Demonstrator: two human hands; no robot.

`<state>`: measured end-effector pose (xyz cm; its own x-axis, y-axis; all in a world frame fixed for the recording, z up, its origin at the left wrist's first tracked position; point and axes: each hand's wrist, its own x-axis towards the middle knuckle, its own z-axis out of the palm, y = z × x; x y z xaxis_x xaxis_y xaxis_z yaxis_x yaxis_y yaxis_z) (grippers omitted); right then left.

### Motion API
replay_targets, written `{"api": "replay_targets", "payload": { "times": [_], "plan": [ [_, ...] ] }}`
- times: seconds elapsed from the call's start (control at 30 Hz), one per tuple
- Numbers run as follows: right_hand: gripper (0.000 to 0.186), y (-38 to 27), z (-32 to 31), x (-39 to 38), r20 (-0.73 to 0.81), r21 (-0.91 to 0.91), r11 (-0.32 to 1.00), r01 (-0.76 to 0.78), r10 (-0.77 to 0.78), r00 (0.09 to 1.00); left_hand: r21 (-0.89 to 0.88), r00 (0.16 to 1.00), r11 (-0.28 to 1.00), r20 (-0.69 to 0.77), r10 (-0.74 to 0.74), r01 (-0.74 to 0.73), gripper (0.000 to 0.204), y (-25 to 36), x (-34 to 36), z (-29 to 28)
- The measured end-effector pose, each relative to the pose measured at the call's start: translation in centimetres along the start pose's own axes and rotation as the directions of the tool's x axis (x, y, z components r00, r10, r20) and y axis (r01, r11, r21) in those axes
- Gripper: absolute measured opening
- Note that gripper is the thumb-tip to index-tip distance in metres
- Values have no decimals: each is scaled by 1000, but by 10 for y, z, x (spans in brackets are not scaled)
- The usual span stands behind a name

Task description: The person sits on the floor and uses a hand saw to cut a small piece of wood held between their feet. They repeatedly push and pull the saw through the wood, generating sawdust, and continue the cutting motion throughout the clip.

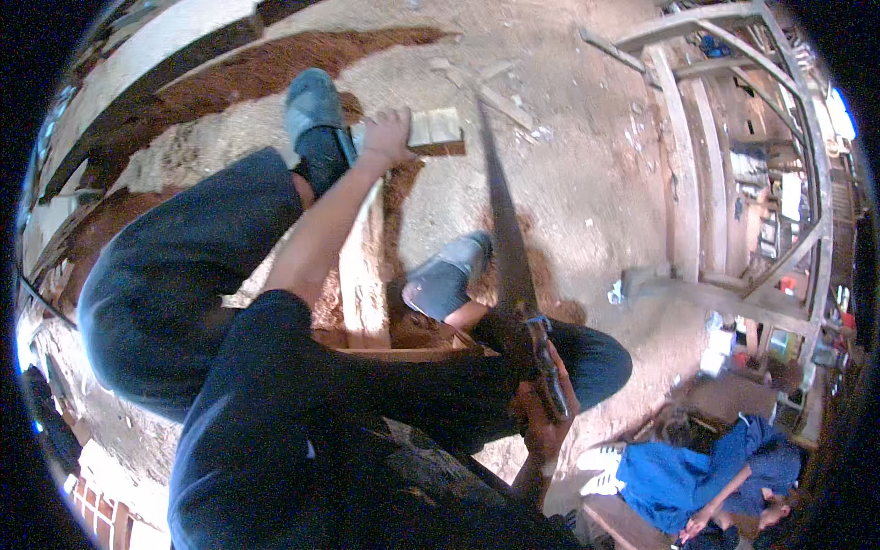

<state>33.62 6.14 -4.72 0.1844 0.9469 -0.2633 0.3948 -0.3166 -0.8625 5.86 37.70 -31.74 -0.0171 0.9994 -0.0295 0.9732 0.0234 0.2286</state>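
My left hand point(385, 137) presses down on the far end of a pale wooden plank point(363, 275) that runs away from me. A small wooden block point(435, 126) lies just past the fingers. One grey shoe point(314, 115) stands on the plank beside that hand. The other grey shoe point(446, 275) is on the ground to the plank's right. My right hand point(543, 412) grips the handle of a long hand saw point(504, 229), its dark blade pointing away to the right of the plank. I cannot tell whether the blade touches the wood.
The ground is sawdust and reddish dirt with wood scraps point(509, 105). A rough timber frame point(697, 183) stands at the right. A person in blue clothes point(706, 472) sits at the lower right. A long timber beam point(147, 73) lies at the upper left.
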Motion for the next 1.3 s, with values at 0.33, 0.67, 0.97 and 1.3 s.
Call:
{"api": "replay_targets", "payload": {
  "times": [0.33,0.67,0.97,1.3],
  "plan": [
    [44,-28,21,-7,-182,244,959,144,-100,978,-77,961,985,222,167,-153,53,1,11,-38],
    [40,-125,-21,71,-108,562,804,195,-162,981,-50,912,978,354,209,-204,87,-14,-12,-53],
    [39,-172,9,141,143,407,860,307,-392,909,-85,930,990,343,133,-111,98,-18,-20,-38],
    [39,-178,54,228,255,444,891,92,-225,941,-99,651,991,747,133,-89,86,-40,-58,-106]
  ]
}}
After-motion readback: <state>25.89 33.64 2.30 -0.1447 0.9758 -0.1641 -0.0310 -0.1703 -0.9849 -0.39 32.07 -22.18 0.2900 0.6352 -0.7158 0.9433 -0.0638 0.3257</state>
